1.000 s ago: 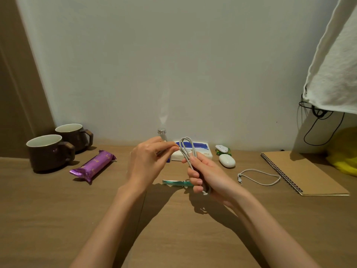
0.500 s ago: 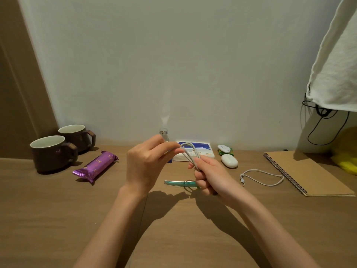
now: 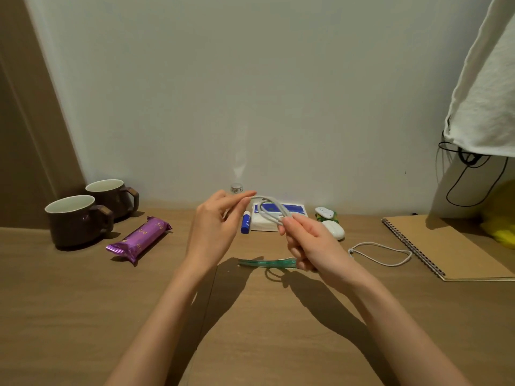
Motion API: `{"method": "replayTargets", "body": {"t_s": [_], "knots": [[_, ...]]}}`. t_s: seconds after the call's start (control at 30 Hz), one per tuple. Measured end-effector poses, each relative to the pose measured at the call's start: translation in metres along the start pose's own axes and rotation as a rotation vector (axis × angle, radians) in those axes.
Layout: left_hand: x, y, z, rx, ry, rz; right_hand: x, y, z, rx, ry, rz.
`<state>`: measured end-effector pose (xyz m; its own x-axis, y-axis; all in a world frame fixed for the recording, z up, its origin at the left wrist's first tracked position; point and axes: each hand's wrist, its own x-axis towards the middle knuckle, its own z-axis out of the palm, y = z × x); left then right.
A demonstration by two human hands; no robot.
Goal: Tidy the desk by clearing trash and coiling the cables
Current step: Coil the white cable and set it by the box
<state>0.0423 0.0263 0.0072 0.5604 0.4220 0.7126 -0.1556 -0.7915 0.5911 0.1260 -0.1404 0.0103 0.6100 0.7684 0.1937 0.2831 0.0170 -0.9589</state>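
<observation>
A short white cable (image 3: 269, 208) is looped above the middle of the wooden desk (image 3: 69, 316). My right hand (image 3: 310, 242) pinches its gathered ends, and my left hand (image 3: 216, 227) holds the far side of the loop between thumb and fingertips. A second white cable (image 3: 380, 253) lies loose on the desk to the right. A green strip of wrapper (image 3: 266, 263) lies flat under my right hand. A purple snack wrapper (image 3: 139, 238) rests at the left.
Two brown mugs (image 3: 80, 215) stand at the back left. Against the wall are a small bottle (image 3: 237, 188), a blue tube (image 3: 245, 222), a tissue pack (image 3: 278, 218), and white earbud cases (image 3: 333, 228). A spiral notebook (image 3: 448, 246) lies right, below a hanging white cloth (image 3: 487, 93).
The cable loop has tipped from upright to lying sideways, and my right hand has slid up to its gathered ends. My left hand has shifted slightly left along the loop.
</observation>
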Motion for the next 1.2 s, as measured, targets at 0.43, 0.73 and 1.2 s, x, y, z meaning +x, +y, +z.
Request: {"method": "replayTargets", "body": {"t_s": [0.43,0.73,1.2], "knots": [[-0.013,0.011,0.019,0.142,-0.193,0.38,0.014,0.009,-0.019,0.608,0.382,0.048],[-0.019,0.011,0.032,0.094,-0.294,0.378,0.013,0.01,-0.009,0.329,0.217,0.144],[-0.015,0.014,0.024,-0.121,-0.26,0.097,0.012,0.008,-0.03,0.415,0.114,0.161]]}}
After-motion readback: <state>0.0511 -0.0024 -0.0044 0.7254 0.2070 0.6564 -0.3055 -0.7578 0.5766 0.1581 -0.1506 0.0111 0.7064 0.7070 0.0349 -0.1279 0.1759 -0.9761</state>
